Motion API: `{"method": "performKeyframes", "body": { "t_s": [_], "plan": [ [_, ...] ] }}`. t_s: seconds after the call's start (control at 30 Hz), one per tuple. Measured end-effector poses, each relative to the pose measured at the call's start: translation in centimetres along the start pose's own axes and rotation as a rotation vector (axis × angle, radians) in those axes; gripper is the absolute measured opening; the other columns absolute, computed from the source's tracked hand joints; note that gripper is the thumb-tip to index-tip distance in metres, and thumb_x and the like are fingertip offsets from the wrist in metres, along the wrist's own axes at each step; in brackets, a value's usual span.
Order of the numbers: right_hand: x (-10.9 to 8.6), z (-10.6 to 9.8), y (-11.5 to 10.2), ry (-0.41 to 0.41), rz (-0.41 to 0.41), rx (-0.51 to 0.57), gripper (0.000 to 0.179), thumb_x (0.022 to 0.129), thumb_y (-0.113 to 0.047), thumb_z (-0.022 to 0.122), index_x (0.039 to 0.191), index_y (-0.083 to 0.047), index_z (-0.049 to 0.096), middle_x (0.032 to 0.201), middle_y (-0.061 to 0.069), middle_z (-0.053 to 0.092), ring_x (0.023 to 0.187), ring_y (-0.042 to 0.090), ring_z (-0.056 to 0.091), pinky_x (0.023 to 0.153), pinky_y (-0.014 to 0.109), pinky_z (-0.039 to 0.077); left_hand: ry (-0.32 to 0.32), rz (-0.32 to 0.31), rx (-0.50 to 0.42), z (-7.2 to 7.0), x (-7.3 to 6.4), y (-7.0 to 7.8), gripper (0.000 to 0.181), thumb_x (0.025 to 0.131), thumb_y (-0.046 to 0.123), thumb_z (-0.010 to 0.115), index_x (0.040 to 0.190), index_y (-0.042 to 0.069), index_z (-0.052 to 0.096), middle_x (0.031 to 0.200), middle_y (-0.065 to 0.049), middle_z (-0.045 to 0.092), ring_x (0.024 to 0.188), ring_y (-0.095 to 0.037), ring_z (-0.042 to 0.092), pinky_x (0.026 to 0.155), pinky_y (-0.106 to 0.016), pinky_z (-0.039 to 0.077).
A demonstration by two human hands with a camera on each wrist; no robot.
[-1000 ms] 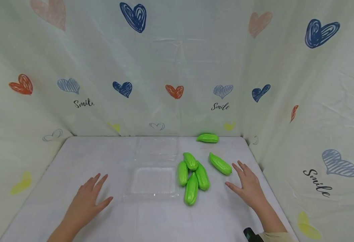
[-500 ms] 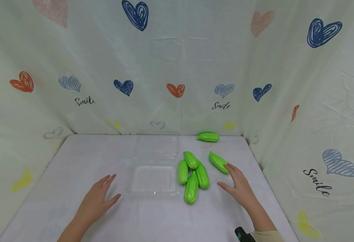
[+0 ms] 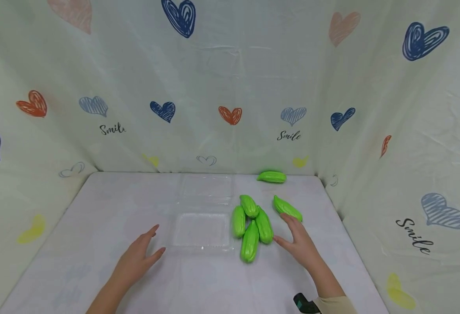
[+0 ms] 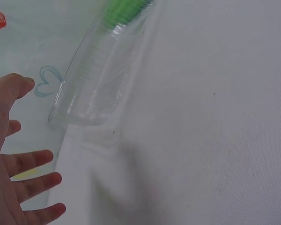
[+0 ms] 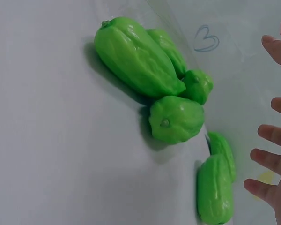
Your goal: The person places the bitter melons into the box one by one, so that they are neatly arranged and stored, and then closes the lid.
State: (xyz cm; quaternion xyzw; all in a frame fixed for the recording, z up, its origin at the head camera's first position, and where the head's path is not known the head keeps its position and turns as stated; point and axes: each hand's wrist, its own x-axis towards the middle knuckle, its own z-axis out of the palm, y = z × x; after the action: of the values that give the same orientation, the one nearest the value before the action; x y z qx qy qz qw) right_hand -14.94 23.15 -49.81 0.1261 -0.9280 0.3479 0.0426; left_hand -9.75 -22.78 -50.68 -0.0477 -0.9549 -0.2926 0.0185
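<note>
My left hand (image 3: 135, 257) hovers with fingers spread and nothing in it, left of a clear plastic clamshell box (image 3: 202, 231). The box lies unfolded, its lid (image 3: 206, 187) toward the back. In the left wrist view the hand's fingers (image 4: 35, 185) are apart from the box. Right of the box lies a cluster of several glossy green, ridged bitter melons (image 3: 249, 242). My right hand (image 3: 300, 246) is over the table just right of them, fingers spread. Its fingertips overlap the lower edge of a separate bitter melon (image 3: 286, 207) in the head view; the right wrist view shows them holding nothing.
Another bitter melon (image 3: 272, 176) lies at the back edge of the white table (image 3: 214, 283). A curtain (image 3: 230, 78) printed with hearts and "Smile" stands behind and at both sides. A dark device (image 3: 305, 303) is at the right wrist.
Both hands have moved inward: the left hand to the right toward the box, the right hand to the left toward the bitter melon cluster. The box and bitter melons have stayed in place.
</note>
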Motion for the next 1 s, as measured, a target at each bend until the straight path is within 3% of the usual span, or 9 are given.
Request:
{"method": "performKeyframes", "body": {
  "t_s": [0.23, 0.6, 0.83, 1.0],
  "plan": [
    [0.1, 1.3, -1.2, -0.025, 0.021, 0.086, 0.070, 0.088, -0.028, 0.073, 0.147, -0.008, 0.041, 0.148, 0.017, 0.039, 0.138, 0.039, 0.032, 0.109, 0.061, 0.029, -0.061, -0.098, -0.078, 0.6, 0.3, 0.4, 0.070, 0.097, 0.034, 0.060, 0.150, 0.001, 0.028, 0.134, -0.027, 0.051, 0.120, -0.045, 0.050, 0.097, -0.063, 0.041],
    [0.2, 2.8, -2.4, -0.039, 0.025, 0.175, 0.068, 0.087, -0.024, 0.075, 0.145, -0.006, 0.043, 0.146, 0.013, 0.043, 0.137, 0.035, 0.034, 0.111, 0.057, 0.028, -0.080, -0.240, -0.335, 1.6, 0.8, 0.8, 0.070, 0.099, 0.034, 0.058, 0.151, 0.002, 0.024, 0.135, -0.028, 0.049, 0.114, -0.042, 0.056, 0.094, -0.058, 0.046],
    [0.1, 3.7, -3.2, -0.055, 0.075, 0.209, 0.069, 0.087, -0.030, 0.075, 0.145, -0.009, 0.043, 0.146, 0.013, 0.042, 0.138, 0.035, 0.033, 0.111, 0.057, 0.028, -0.081, -0.307, -0.467, 2.4, 1.1, 0.7, 0.069, 0.098, 0.028, 0.061, 0.150, 0.001, 0.024, 0.120, -0.022, 0.056, 0.097, -0.029, 0.064, 0.077, -0.036, 0.055],
    [0.1, 4.3, -3.5, -0.058, 0.101, 0.233, 0.070, 0.086, -0.030, 0.076, 0.145, -0.010, 0.044, 0.146, 0.013, 0.042, 0.139, 0.037, 0.032, 0.112, 0.058, 0.027, -0.057, -0.324, -0.540, 2.8, 1.2, 0.8, 0.067, 0.098, 0.023, 0.061, 0.150, 0.000, 0.026, 0.102, -0.015, 0.062, 0.085, -0.023, 0.065, 0.069, -0.030, 0.054]
  ]
}}
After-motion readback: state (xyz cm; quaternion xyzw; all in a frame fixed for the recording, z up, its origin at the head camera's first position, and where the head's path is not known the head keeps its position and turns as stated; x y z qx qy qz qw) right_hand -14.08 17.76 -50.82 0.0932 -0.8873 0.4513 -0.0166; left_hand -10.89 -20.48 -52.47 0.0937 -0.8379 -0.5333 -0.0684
